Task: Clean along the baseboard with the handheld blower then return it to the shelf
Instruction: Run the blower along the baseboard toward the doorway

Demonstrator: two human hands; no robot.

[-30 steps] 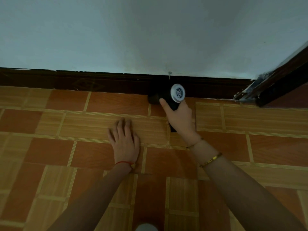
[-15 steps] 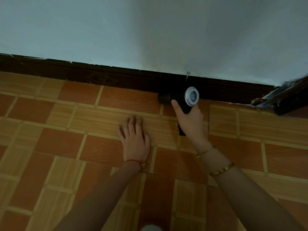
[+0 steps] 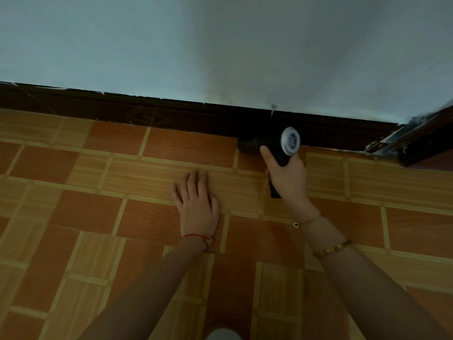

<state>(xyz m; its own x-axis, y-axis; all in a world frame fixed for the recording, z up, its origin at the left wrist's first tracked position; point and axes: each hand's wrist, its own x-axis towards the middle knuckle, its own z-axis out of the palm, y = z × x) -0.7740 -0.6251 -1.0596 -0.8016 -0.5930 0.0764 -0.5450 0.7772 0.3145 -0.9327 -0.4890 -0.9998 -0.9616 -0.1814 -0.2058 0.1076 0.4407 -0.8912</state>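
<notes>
My right hand (image 3: 287, 177) grips the handle of a black handheld blower (image 3: 272, 144), whose round grey rear grille (image 3: 290, 141) faces the camera. Its dark nozzle end lies low on the floor, pointing left along the dark brown baseboard (image 3: 152, 114) and close against it. My left hand (image 3: 197, 204) rests flat on the tiled floor, fingers straight and pointing toward the wall, a little to the left of the blower. The lower tip of the handle shows below my right palm.
The floor is orange and tan patterned tile (image 3: 98, 217). A pale painted wall (image 3: 220, 45) rises above the baseboard. At the right edge a dark wooden frame (image 3: 424, 141) angles out from the wall. A pale rounded object (image 3: 224, 334) shows at the bottom edge.
The view has shifted so the hands and blower sit further right in the frame. The blower stays against the baseboard; my left hand stays flat on the floor.
</notes>
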